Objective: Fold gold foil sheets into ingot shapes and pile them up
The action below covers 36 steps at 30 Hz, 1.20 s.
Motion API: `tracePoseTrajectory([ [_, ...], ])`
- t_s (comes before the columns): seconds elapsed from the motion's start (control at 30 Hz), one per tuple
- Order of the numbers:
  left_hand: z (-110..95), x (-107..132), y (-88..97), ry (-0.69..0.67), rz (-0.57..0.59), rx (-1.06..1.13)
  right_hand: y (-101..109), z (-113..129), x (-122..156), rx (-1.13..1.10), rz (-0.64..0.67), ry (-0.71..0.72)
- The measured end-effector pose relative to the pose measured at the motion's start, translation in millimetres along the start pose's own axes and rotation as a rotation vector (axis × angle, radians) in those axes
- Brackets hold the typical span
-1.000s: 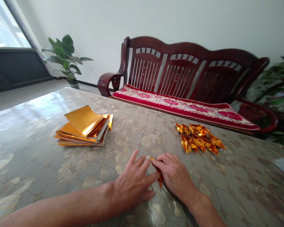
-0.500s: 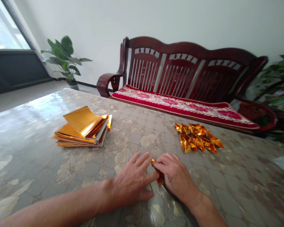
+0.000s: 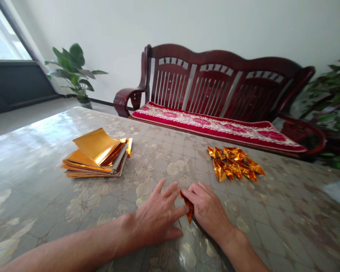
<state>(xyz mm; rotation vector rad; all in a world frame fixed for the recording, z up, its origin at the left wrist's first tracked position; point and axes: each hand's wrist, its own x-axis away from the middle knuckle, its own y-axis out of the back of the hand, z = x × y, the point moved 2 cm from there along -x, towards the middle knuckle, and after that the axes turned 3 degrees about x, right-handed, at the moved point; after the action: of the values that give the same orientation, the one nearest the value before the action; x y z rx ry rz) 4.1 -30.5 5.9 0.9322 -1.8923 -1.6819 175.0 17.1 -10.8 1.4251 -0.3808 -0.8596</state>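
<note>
Left hand (image 3: pixel 155 217) palm-down and open, thumb just beside the folded gold foil (image 3: pixel 187 207); right hand (image 3: pixel 206 211) half-curled, fingertips gripping that foil's upper end.

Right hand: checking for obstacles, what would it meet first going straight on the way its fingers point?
The right hand would first meet the folded gold foil piece, which its fingertips seem to touch already. Next comes the left hand, though depth is hard to judge.
</note>
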Motion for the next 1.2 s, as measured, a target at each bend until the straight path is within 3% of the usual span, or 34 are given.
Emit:
tracePoseTrajectory([
  [0.67, 2, 0, -3.4, -0.028, 0.0, -0.068, 4, -5, 0, 0.025, 0.035, 0.021],
  [0.93, 3, 2, -5.7, -0.041, 0.0, -0.062, 6, -11, 11, -0.034, 0.032, 0.064],
  [1.2, 3, 1, -5.7, -0.08, -0.012, -0.077, 0, -18, 16, -0.056, -0.034, 0.048],
])
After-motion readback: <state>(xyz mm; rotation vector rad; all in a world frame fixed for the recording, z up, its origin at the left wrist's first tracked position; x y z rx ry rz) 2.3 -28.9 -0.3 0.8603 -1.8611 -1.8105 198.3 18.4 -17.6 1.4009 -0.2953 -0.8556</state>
